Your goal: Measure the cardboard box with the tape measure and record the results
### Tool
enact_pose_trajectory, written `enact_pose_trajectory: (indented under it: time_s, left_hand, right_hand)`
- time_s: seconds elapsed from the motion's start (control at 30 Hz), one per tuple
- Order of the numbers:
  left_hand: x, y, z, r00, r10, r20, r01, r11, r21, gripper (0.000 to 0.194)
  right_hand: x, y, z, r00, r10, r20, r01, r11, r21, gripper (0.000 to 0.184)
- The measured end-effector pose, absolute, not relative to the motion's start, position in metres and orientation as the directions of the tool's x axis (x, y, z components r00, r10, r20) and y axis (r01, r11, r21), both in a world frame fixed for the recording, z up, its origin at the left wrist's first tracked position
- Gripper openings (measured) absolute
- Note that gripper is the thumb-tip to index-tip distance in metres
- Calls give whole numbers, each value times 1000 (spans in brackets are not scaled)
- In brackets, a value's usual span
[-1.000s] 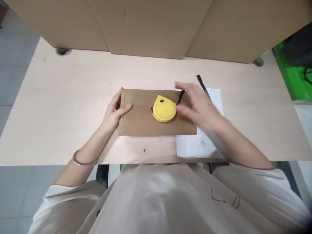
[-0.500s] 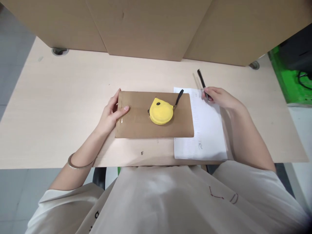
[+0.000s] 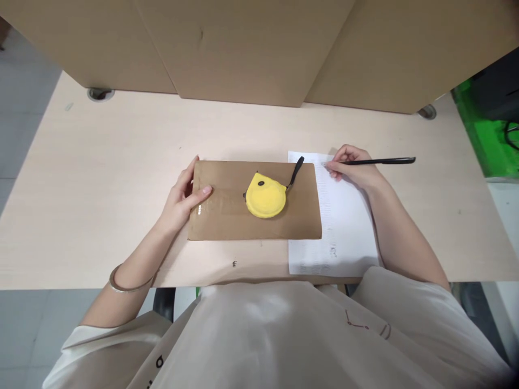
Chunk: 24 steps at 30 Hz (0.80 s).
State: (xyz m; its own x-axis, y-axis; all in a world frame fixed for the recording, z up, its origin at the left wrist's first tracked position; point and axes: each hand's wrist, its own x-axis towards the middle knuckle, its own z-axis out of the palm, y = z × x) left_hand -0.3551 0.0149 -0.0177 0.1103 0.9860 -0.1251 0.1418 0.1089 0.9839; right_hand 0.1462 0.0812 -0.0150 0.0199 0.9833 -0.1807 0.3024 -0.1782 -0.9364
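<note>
A flat brown cardboard piece (image 3: 227,216) lies on the light wooden desk (image 3: 101,173). On it rests a yellow tape measure (image 3: 265,198) with a black strap. My left hand (image 3: 183,198) grips the cardboard's left edge, thumb on top. My right hand (image 3: 353,169) is closed around a black pen (image 3: 381,161), whose tip touches the top of a white sheet of paper (image 3: 344,227) just right of the cardboard. The pen's shaft points to the right.
Brown cardboard panels (image 3: 243,48) stand along the desk's far edge. A green object (image 3: 484,129) sits off the desk at the right. Two cable grommets (image 3: 100,93) mark the far corners. My lap and light sleeves fill the bottom.
My right hand left the tape measure, picked up the pen from the desk beyond the paper, and brought its tip down onto the sheet. My left hand stayed on the cardboard.
</note>
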Motion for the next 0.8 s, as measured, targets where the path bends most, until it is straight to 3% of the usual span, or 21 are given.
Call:
enact_pose_trajectory:
  time_s: [0.2,0.57,0.8]
  left_hand:
    - [-353,13,-14,89,981,-170,141,157,977,114]
    - [-358,13,-19,122,985,-120,151,101,983,98]
    - [-356,12,-17,109,984,-142,139,126,982,102]
  right_hand:
    - [152,82,-15,80,982,-170,390,-188,-901,52]
    - [155,83,-15,3,983,-184,415,-169,-894,54]
    - [155,83,-15,18,981,-191,422,-181,-888,51]
